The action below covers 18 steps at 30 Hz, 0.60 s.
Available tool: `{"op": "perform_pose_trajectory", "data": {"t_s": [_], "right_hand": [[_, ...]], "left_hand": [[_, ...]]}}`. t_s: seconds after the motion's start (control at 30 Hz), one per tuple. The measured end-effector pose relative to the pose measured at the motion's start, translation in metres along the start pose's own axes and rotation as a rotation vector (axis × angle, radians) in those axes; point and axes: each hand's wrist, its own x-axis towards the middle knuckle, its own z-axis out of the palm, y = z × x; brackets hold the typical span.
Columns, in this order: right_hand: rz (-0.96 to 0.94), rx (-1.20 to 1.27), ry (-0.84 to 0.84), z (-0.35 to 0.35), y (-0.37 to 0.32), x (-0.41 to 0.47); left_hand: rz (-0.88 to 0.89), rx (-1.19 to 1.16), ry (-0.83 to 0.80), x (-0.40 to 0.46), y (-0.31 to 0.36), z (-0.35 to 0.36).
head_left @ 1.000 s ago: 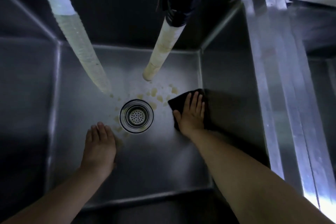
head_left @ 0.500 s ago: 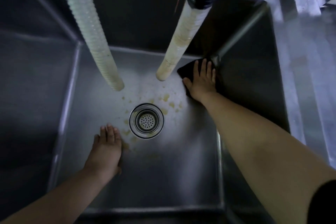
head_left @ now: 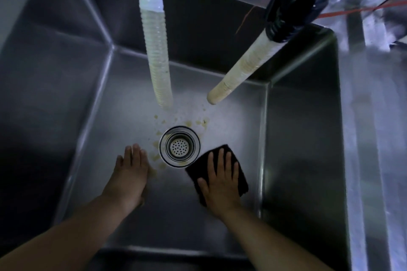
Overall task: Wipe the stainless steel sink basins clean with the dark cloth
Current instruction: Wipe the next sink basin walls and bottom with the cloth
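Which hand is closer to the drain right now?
It looks roughly even, perhaps the right. The right hand presses the cloth, whose corner nearly touches the drain at its lower right. The left hand rests flat at its lower left.

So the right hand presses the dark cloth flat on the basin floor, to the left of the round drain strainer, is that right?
Not quite. In the head view the right hand presses the dark cloth flat on the stainless steel basin floor, but to the right of the round metal drain strainer, not the left. The bare left hand is on the left side.
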Motion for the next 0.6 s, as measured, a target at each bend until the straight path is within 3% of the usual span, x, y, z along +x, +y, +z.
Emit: {"op": "perform_pose_trajectory", "data": {"t_s": [0.13,0.3,0.47,0.6], "right_hand": [[0.185,-0.032,0.106,-0.028,0.017,0.079],[0.264,-0.001,0.144,-0.076,0.039,0.166],[0.387,0.089,0.211,-0.098,0.027,0.202],[0.220,0.064,0.218,-0.082,0.005,0.186]], "left_hand": [[-0.003,-0.021,-0.015,0.005,-0.003,0.006],[0.002,0.009,-0.028,0.010,-0.002,0.010],[0.002,-0.004,-0.026,0.012,-0.003,0.011],[0.004,-0.020,-0.020,0.011,-0.003,0.010]]}}
